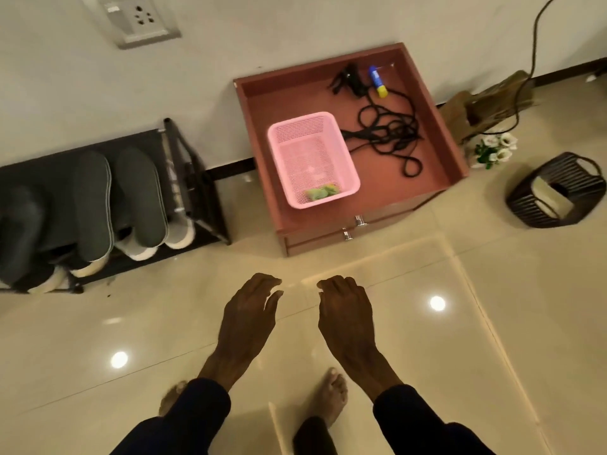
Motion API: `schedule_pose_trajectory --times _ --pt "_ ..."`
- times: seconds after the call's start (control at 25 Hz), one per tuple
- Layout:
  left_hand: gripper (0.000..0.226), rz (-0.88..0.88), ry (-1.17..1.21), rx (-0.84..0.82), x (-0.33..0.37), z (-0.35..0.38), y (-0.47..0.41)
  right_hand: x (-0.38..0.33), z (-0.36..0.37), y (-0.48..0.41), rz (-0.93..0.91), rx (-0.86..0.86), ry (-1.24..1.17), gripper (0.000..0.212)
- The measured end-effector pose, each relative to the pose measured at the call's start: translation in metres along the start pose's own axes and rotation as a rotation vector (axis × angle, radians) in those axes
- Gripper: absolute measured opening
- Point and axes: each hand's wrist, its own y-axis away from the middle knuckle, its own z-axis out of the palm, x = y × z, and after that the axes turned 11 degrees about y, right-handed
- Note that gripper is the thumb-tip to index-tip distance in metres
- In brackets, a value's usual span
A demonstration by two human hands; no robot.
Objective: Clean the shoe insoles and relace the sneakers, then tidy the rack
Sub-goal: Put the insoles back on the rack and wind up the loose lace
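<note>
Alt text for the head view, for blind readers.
A person's empty left hand and right hand hover open above a tiled floor; ahead, a shoe rack of grey footwear and a drawer holding a pink basket.

You have a single view, from the camera worn on your head. It looks forward and steeply down, so your left hand (pixel 249 310) and right hand (pixel 348 316) hang nearest the lens in the lower middle, with your feet (pixel 328 395) below them at the bottom edge. The floor (pixel 492 290) fills the lower half and the wall (pixel 295 24) closes the top, its socket (pixel 138 18) at upper left. The rack (pixel 197 192) is cut off by the left edge; the drawer (pixel 282 100) sits upper centre, farther off than your hands. The view is rolled: the foot of the wall climbs toward the right, and the wide lens bends lines near the borders.
</note>
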Motion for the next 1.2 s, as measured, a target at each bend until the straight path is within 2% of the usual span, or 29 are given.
schedule_pose_trajectory --times 0.28,0.68,0.84,1.04,1.2 --pt "0.02 0.023 0.018 -0.043 0.076 0.052 -0.047 0.099 -0.022 -0.022 0.089 0.026 -0.014 0.035" --pt "0.021 0.066 0.001 -0.095 0.121 0.09 -0.115 0.172 -0.044 -0.073 0.14 0.04 -0.027 0.035" --pt "0.021 0.16 0.0 -0.104 0.147 0.101 -0.154 0.202 -0.058 -0.119 0.17 0.072 -0.032 0.033" --pt "0.019 0.132 0.005 -0.05 0.162 0.114 -0.211 0.225 -0.061 -0.201 0.129 0.087 -0.125 0.02" --pt "0.018 0.06 0.003 0.087 0.171 0.127 -0.257 0.241 -0.055 -0.274 -0.037 0.092 -0.163 0.018"
